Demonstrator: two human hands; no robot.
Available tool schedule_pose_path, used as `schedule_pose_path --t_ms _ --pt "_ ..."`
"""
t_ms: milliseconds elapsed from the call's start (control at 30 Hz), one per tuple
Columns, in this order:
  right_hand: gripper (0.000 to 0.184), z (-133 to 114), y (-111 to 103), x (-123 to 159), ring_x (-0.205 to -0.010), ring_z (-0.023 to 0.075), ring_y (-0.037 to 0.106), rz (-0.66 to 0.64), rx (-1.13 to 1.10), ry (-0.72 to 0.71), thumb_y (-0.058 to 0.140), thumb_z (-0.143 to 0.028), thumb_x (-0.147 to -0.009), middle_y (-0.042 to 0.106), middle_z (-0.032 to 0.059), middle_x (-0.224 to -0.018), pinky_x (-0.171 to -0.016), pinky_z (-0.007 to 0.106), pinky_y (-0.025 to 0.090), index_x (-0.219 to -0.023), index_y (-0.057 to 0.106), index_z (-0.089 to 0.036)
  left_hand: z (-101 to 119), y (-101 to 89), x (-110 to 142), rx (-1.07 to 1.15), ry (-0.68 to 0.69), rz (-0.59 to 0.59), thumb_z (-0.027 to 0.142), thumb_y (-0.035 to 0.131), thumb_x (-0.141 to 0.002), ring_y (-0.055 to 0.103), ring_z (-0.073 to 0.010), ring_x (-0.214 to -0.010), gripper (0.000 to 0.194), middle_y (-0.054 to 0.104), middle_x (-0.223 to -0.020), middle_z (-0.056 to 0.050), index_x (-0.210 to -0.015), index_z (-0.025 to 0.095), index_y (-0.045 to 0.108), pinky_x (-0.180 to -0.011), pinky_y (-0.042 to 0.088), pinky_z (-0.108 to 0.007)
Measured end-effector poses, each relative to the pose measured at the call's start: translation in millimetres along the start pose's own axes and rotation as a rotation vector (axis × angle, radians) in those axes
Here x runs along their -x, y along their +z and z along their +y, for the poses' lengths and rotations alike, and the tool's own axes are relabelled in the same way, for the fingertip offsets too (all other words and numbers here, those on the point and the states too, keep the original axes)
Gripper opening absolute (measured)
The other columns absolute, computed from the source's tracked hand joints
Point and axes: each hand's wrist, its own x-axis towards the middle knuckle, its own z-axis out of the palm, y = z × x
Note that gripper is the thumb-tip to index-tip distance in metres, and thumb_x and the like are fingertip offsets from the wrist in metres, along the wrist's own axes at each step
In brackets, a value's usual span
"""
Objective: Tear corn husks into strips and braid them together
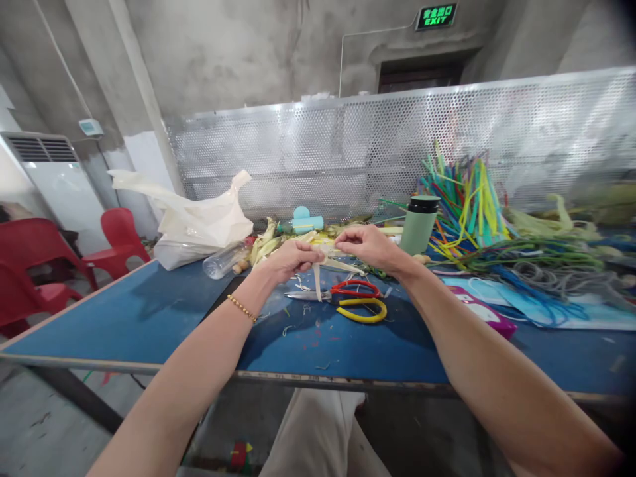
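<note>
Pale strip (318, 281), thin and ribbon-flat, pinched in the left hand's (293, 258) closed fingertips, hanging by metal-bladed scissors (328, 296); right hand's (368, 246) fingers curl alongside (their hold, can't tell).

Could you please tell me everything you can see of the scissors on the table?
The scissors have silvery metal blades and two looped handles, one red, one yellow, which look plastic-coated. They lie on the blue tabletop, blades pointing left, below the left hand and right hand in the picture; neither hand touches them. A pale strip hangs across the blades; whether it touches them is unclear.
</note>
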Motion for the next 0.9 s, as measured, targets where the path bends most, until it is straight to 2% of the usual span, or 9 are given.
schedule_pose_path --t_ms 433,667,900 --pt "0.021 6.5 5.2 -2.2 -0.057 0.0104 0.046 -0.037 -0.02 -0.013 0.057 -0.03 -0.075 0.059 0.0014 -0.062 -0.055 0.025 0.033 -0.073 0.068 -0.012 -0.4 1.1 1.9 -0.083 0.018 -0.025 0.026 0.076 -0.064 0.034 -0.0037 -0.042 0.018 0.047 -0.047 0.003 -0.066 0.011 0.065 -0.044 0.014 -0.023" --pt "0.021 7.3 10.7 -1.9 -0.058 0.0119 0.048 -0.026 0.007 -0.018 0.057 -0.03 -0.076 0.06 0.0016 -0.063 -0.054 0.026 0.034 -0.075 0.07 -0.013 1.0 3.7 3.6 -0.12 0.054 -0.024 0.028 0.076 -0.064 0.031 -0.0037 -0.04 0.03 0.04 -0.041 0.005 -0.052 0.014 0.053 -0.044 0.013 -0.025" --pt "0.019 5.2 15.3 -1.2 -0.06 0.0124 0.052 -0.036 -0.025 -0.035 0.059 -0.031 -0.077 0.062 0.0023 -0.066 -0.054 0.025 0.036 -0.077 0.068 -0.014 -4.0 3.5 1.6 -0.11 0.069 -0.037 0.027 0.077 -0.062 0.032 -0.0035 -0.041 0.027 0.041 -0.046 0.006 -0.054 0.014 0.054 -0.044 0.016 -0.024"
